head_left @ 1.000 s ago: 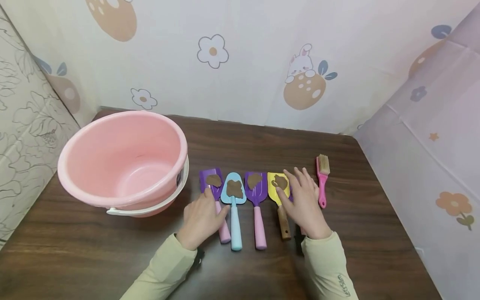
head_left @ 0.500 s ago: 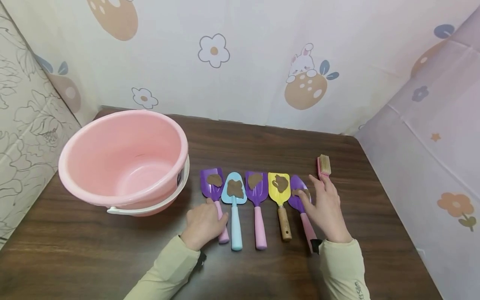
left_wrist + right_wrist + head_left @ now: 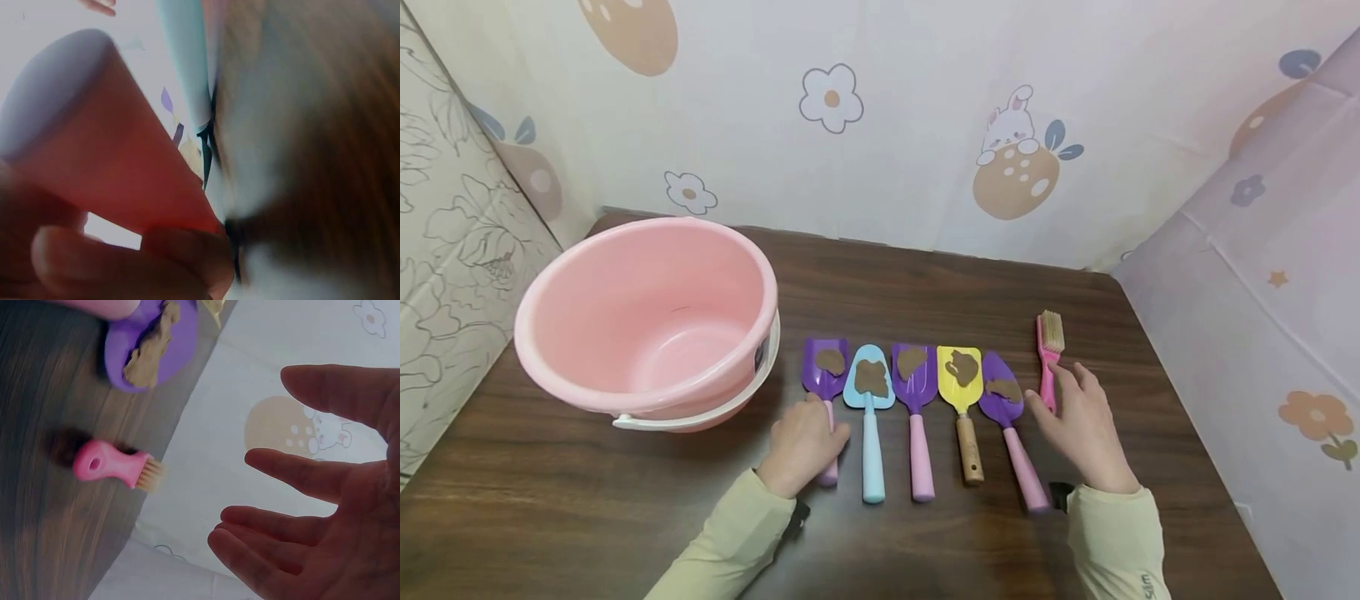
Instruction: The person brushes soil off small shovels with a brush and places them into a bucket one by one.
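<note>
My left hand (image 3: 800,446) holds the pink handle of the leftmost purple shovel (image 3: 818,385), whose blade bears a brown patch. In the left wrist view, fingers curl at that handle (image 3: 119,156). To its right lie a light blue shovel (image 3: 871,454), another purple shovel (image 3: 920,462), a yellow shovel (image 3: 956,398) with a wooden handle and a purple pointed trowel (image 3: 1025,468), all with brown patches. My right hand (image 3: 1086,429) is spread with nothing in it, over or beside a pink brush (image 3: 1048,375). The right wrist view shows the brush (image 3: 111,464) apart from its fingers.
A large pink bucket (image 3: 647,400) with a white handle (image 3: 700,414) stands at the left of the dark wooden table (image 3: 865,279). Patterned cloth (image 3: 910,167) hangs behind the table and along both sides.
My right hand has moved right, from above the yellow shovel and trowel to the brush, uncovering the trowel. The leftmost shovel's handle has swung slightly left in my left hand.
</note>
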